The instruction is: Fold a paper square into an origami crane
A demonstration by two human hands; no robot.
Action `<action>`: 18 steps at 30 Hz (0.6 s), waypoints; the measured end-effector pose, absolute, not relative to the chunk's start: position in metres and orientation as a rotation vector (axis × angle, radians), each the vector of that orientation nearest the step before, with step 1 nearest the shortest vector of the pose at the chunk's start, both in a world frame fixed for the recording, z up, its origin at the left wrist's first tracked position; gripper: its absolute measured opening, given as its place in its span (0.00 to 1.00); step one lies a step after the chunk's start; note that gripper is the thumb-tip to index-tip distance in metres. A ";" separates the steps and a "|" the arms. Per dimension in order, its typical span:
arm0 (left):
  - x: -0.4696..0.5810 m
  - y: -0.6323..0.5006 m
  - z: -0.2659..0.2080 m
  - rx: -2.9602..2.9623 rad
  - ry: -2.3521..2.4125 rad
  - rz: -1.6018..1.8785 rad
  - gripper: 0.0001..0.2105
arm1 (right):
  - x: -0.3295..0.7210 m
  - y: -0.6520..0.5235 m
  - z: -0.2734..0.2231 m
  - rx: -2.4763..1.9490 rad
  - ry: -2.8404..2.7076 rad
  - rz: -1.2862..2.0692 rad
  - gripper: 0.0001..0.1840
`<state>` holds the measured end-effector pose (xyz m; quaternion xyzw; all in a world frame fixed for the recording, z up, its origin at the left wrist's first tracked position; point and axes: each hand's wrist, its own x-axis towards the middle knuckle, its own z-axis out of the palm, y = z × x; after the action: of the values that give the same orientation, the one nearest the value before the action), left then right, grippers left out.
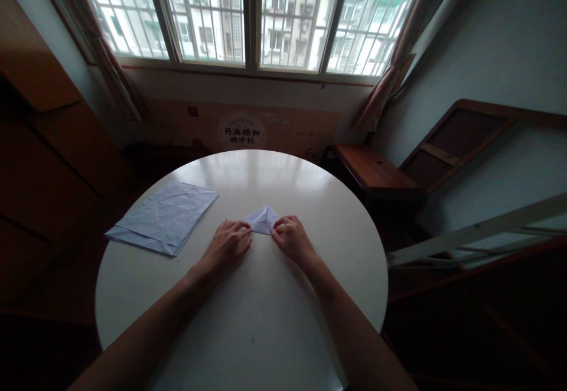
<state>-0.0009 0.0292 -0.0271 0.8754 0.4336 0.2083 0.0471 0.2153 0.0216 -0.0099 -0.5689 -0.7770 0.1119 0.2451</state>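
Paper (260, 221), small, folded to pointed shape, on rnd. white tbl. (252, 308) btwn. person's fingertips. L. hand (229, 242), fingers drawn close, touches paper's l. corner; whether pinched, can't tell. R. hand (293, 238), thumb & forefinger narrow, holding r. corner. Larger creased sheet (163, 217) l. of l. fingers, well apart. Barred window (208, 19) far beyond fingertips; wooden bench (376, 166) also beyond, to r.

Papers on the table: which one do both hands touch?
The small folded paper, between left hand and right hand; the larger creased paper lies untouched, farther left.
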 end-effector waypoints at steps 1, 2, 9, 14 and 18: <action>-0.002 0.030 -0.028 2.663 1.324 0.651 0.14 | 0.214 0.023 -0.012 -1.531 -2.120 0.305 0.12; -0.002 0.031 -0.030 2.653 1.325 0.669 0.15 | 0.214 0.023 -0.014 -1.522 -2.120 0.303 0.09; -0.003 0.033 -0.038 2.629 1.267 0.756 0.20 | 0.210 0.028 -0.022 -1.471 -2.089 0.389 0.17; 0.001 0.032 -0.034 2.618 1.206 0.769 0.22 | 0.211 0.028 -0.025 -1.402 -2.126 0.384 0.13; 0.001 0.030 -0.030 2.672 1.096 0.750 0.20 | 0.212 0.026 -0.027 -1.373 -2.191 0.346 0.05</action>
<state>0.0014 0.0302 -0.0296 0.8927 0.3661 0.2507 0.0790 0.2118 0.0263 -0.0269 -0.5076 -0.8102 0.1281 0.2634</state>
